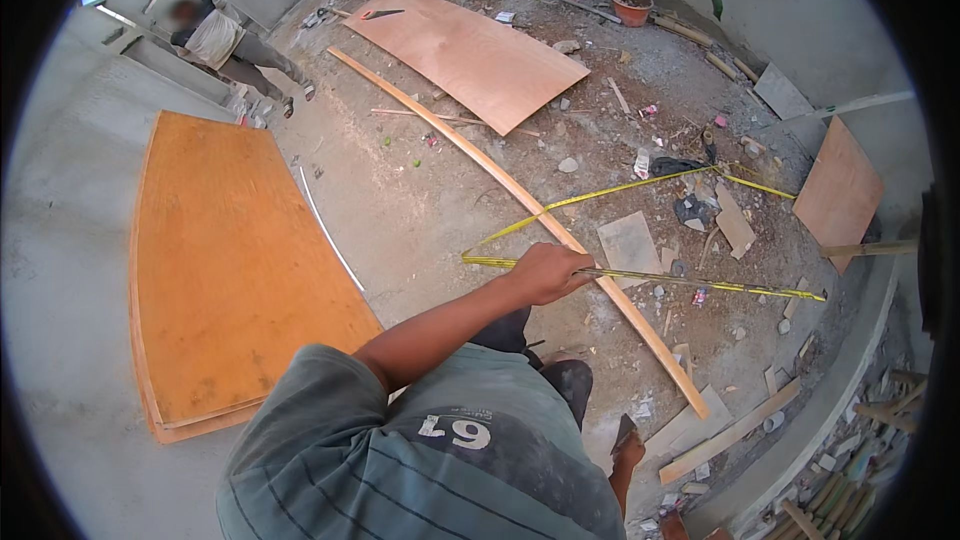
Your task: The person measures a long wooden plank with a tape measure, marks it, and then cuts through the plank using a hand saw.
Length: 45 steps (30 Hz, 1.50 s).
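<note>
Head view: the strip (652,342) lies diagonally across the littered floor (405,215), and the left hand (550,273) is over its middle, closed firmly round the tape (490,261). That grip probably stops the springy band from slipping: a fold bulges out left of the strip, a stiff length juts to its right, and another run crosses above it toward the panel (838,185), well apart on the right. Whether the fist also touches the strip, I cannot tell. By the strip's near end is the right hand (629,448), with a dark thing (622,430) at its fingers; I cannot tell whether it grips this.

Left of the strip, orange boards (230,270) are stacked face to face, edges nearly matched, likely to save room. Right of its far end, a sheet (480,55) lies flat and bears a saw (381,13), perhaps for cleanliness. Farther right of the strip, a plant (632,8) stands by the wall (820,10), presumably away from footsteps. Left of the strip's far end is another person (215,40).
</note>
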{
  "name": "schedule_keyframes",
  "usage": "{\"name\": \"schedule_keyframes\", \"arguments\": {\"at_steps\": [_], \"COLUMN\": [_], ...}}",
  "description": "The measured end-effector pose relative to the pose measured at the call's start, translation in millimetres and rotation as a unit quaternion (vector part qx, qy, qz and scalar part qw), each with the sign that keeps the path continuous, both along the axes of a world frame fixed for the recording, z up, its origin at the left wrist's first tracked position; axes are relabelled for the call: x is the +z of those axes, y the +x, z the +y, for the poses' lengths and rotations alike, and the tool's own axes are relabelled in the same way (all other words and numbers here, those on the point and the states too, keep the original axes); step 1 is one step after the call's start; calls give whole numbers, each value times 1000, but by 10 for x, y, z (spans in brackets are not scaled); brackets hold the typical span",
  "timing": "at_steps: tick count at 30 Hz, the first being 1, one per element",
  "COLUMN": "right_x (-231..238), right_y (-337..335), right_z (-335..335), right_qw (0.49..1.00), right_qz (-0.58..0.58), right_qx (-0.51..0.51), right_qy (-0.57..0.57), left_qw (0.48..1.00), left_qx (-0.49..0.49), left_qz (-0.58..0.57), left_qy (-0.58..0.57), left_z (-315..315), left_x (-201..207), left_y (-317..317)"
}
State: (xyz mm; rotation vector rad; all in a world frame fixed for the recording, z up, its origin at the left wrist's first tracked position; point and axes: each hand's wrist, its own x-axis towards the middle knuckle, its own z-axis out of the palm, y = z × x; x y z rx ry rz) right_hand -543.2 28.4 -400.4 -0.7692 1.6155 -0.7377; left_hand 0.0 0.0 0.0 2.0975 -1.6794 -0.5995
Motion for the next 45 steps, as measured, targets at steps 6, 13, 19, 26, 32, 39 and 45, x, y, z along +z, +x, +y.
{"name": "schedule_keyframes", "arguments": {"at_steps": [6, 13, 19, 26, 32, 39, 45], "right_x": [454, 938, 1310, 156, -1697, -3835, -4672], "right_y": [951, 1606, 1624, 1295, 668, -360, -953], "right_z": [-247, -412, -211, -535, -881, -972, -1222], "right_qw": [990, 925, 910, 875, 848, 780, 766], "right_qz": [40, 358, 391, 446, 491, 592, 587], "right_qx": [75, 100, 36, 25, 43, 27, 24], "right_qy": [112, 80, 136, 186, 194, 200, 262], "left_qw": [999, 990, 953, 960, 942, 932, 960], "left_qx": [-15, -70, -163, -176, -217, -297, -240], "left_qz": [-30, -63, -130, -53, -31, -41, -4], "left_qy": [20, 108, 218, 210, 254, 204, 142], "left_z": [-145, -535, -1121, -1420, -1428, -1930, -2540], "left_x": [-177, -893, -1506, -2596, -4468, -6151, -6673], "left_y": [427, 1185, 1351, 1147, 436, -204, -504]}}
